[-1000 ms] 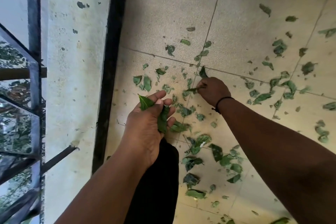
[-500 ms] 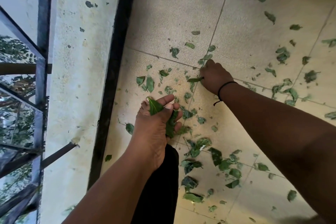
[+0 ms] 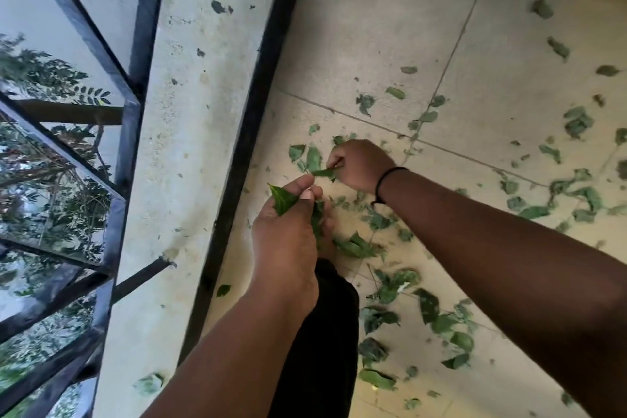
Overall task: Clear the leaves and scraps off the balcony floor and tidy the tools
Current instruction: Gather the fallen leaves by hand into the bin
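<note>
Green leaves and leaf scraps (image 3: 390, 288) lie scattered over the pale tiled balcony floor (image 3: 373, 27). My left hand (image 3: 288, 234) grips a bunch of gathered leaves (image 3: 283, 198), one leaf sticking up between thumb and fingers. Just beyond it, my right hand (image 3: 359, 164), with a black band on the wrist, pinches a leaf (image 3: 324, 172) close to the left hand. A pair of leaves (image 3: 307, 156) lies on the tile right beside the right hand's fingers. No tools are in view.
A pale concrete ledge (image 3: 190, 146) with a dark strip (image 3: 251, 132) along its base borders the floor on the left. Beyond it stands a dark metal railing (image 3: 125, 146) with trees behind. My dark trouser leg (image 3: 322, 349) is under the left forearm.
My right hand has moved left and toward me, from the tile joint to just beside my left hand, carrying a leaf. The left hand keeps its bunch.
</note>
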Action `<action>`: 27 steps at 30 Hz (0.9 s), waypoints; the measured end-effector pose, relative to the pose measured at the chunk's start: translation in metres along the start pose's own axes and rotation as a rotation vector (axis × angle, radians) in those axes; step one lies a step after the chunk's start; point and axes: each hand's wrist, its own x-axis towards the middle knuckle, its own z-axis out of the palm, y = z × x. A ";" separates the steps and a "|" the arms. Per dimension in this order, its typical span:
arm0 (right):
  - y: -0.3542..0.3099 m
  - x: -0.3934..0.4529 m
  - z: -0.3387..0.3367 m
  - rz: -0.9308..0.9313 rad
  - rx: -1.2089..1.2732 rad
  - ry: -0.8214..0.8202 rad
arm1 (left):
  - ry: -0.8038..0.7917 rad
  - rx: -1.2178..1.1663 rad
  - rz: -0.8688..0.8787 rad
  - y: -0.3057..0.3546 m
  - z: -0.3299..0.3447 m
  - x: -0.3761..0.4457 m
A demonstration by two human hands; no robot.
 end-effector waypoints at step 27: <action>-0.025 0.063 0.037 -0.059 -0.475 -0.052 | 0.075 -0.059 -0.013 0.014 -0.009 0.025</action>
